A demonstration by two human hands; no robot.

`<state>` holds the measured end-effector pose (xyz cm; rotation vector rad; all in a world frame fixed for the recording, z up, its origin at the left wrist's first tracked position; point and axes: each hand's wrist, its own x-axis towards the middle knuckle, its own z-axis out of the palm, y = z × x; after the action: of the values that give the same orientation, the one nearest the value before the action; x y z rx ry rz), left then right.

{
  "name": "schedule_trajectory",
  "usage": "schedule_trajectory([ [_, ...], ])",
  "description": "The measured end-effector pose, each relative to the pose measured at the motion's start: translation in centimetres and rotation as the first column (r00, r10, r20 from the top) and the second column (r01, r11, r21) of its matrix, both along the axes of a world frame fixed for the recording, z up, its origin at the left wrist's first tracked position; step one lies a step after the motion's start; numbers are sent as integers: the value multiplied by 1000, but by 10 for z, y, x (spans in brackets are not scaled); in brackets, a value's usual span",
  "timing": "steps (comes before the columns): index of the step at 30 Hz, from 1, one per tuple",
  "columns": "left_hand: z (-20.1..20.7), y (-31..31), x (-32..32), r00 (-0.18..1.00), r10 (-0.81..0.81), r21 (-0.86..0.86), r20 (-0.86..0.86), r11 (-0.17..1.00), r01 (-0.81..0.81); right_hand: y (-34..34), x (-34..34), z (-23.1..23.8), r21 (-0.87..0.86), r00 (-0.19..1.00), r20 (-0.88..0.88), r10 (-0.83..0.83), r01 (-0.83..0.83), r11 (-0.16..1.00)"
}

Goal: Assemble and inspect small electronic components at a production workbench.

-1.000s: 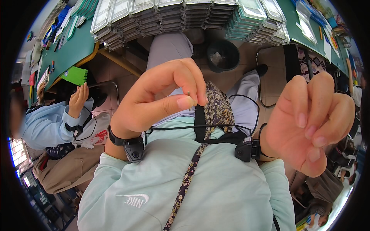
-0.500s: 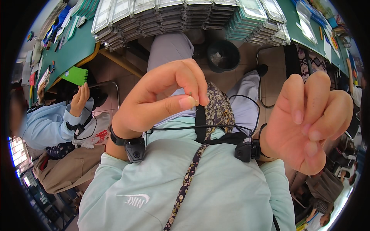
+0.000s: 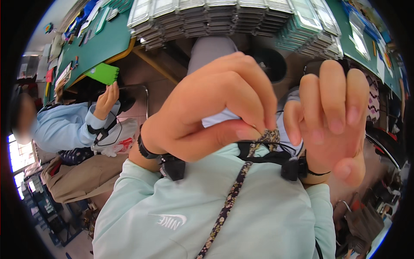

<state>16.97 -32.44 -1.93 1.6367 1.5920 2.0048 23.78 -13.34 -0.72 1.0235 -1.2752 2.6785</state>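
My left hand (image 3: pixel 211 108) is raised in front of my chest. Its thumb and index finger are pinched together on something tiny; only a speck shows at the fingertips, too small to name. To its right, my right hand (image 3: pixel 332 116) is held up with loosely bent fingers apart from one another and the thumb out to the side, touching nothing. A gap separates the two hands. Below them is my floral apron strap (image 3: pixel 226 198) over a pale green shirt (image 3: pixel 258 207). Small black devices sit on both wrists, one by the left (image 3: pixel 173 167).
Stacks of clear, framed plastic cases (image 3: pixel 215 19) stand beyond my knees. A dark bin (image 3: pixel 276 64) is on the floor behind my hands. At left, a seated person's hand (image 3: pixel 108 99) holds a green notched piece (image 3: pixel 105 74) beside a green table (image 3: pixel 110 36). Another cluttered table (image 3: pixel 375 60) is at right.
My left hand has moved right and looks larger, still pinched. My right hand has shifted left, its fingers straightening somewhat, so the hands are closer together. The surroundings have shifted right in view.
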Motion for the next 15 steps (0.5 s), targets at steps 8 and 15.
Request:
schedule_trajectory([
  [8, 10, 3, 3, 900, 78, 147, -430, 989, -15, -22, 2, -13, -279, 918, 299, 262, -179, 944],
  [15, 14, -2, 6, 887, 73, 149, -456, 989, -5, -21, -1, -21, -197, 900, 253, 356, -312, 929],
])
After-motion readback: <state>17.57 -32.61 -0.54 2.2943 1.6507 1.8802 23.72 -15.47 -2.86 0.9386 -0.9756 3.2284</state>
